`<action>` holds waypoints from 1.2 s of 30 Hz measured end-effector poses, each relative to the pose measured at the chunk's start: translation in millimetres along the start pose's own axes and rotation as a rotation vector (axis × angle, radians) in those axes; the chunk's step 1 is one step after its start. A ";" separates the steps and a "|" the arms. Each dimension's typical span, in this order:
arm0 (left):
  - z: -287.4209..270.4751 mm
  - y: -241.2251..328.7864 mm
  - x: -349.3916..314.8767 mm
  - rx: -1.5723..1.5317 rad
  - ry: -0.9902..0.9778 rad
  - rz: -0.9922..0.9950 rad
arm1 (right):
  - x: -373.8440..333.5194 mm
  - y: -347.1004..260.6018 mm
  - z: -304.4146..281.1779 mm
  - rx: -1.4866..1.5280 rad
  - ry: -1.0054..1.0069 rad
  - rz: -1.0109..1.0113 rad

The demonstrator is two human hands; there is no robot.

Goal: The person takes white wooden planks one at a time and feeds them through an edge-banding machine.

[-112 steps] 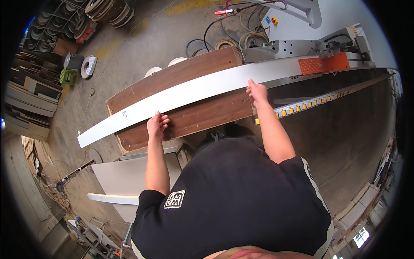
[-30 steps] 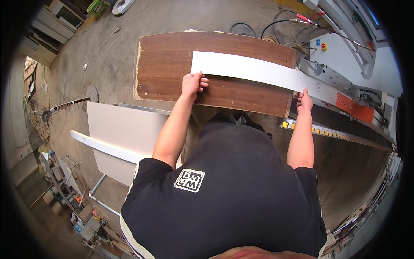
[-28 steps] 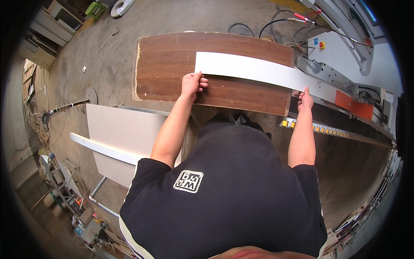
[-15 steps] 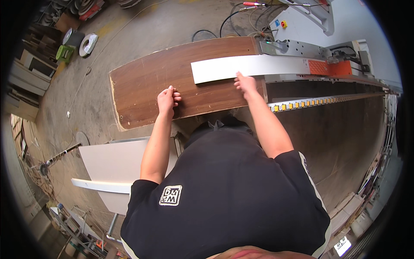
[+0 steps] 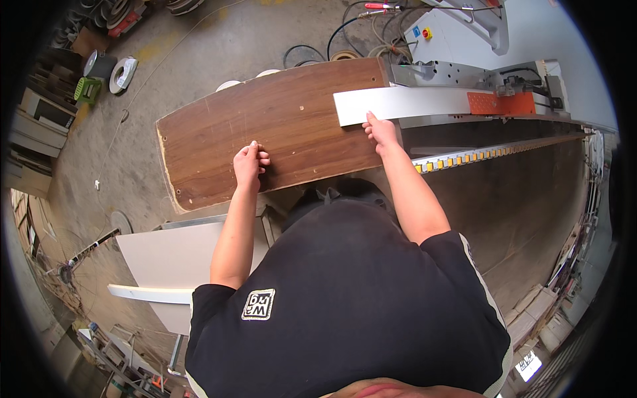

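A long white panel strip (image 5: pixel 398 103) lies across the right end of a brown wood-grain board (image 5: pixel 265 113) and reaches right to the orange part (image 5: pixel 501 103) of a machine. My right hand (image 5: pixel 381 131) is at the strip's near edge, its thumb over the white face and its fingers curled below. How firmly it grips is hard to see. My left hand (image 5: pixel 249 166) is above the near side of the brown board, closed with fingers curled in and thumb up. Nothing shows in it.
A metal rail with yellow blocks (image 5: pixel 458 159) runs right from the board. At left, a pale panel (image 5: pixel 169 255) carries another white strip (image 5: pixel 149 293). Hoses and cables (image 5: pixel 391 46) lie behind the board. A green stool (image 5: pixel 87 89) and a roll (image 5: pixel 123 75) stand at far left.
The white strip has slid right toward the machine, past my right hand, uncovering more brown board. My right hand keeps nearly the same place; my left has shifted slightly left and nearer. The view has shifted a little.
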State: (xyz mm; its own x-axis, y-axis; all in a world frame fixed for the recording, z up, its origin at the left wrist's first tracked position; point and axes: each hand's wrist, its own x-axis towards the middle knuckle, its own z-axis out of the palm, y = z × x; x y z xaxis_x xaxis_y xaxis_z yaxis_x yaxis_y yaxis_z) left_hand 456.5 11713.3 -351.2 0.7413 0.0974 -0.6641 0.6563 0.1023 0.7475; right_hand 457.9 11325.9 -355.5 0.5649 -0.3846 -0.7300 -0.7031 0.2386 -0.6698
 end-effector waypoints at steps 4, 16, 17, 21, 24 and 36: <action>2.0 -4.7 -1.8 -0.038 0.020 0.045 | 20.6 -3.2 -33.4 0.011 0.035 -0.048; 52.0 -89.4 -102.8 -0.084 0.127 0.262 | 69.2 -25.8 -134.1 0.097 0.071 -0.023; 61.5 -107.8 -115.9 -0.087 0.119 0.232 | 71.6 -29.3 -141.6 0.112 0.069 -0.024; 101.4 -193.1 -166.6 -0.086 0.115 0.101 | 91.9 -32.1 -175.3 0.119 0.076 -0.035; 123.5 -252.8 -203.6 -0.052 0.155 0.006 | 119.0 -28.5 -197.1 0.124 0.051 -0.061; 97.4 -442.1 -308.9 -0.438 0.686 -0.242 | 42.8 5.9 -223.2 -0.010 -0.096 -0.423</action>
State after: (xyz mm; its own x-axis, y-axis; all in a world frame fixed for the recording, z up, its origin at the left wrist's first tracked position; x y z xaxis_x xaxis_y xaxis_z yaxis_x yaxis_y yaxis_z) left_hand -48.9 11541.7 -475.4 0.2451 0.5879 -0.7709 0.5675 0.5577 0.6057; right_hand 381.6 11111.8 -360.4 0.8416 -0.3619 -0.4009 -0.4046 0.0693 -0.9119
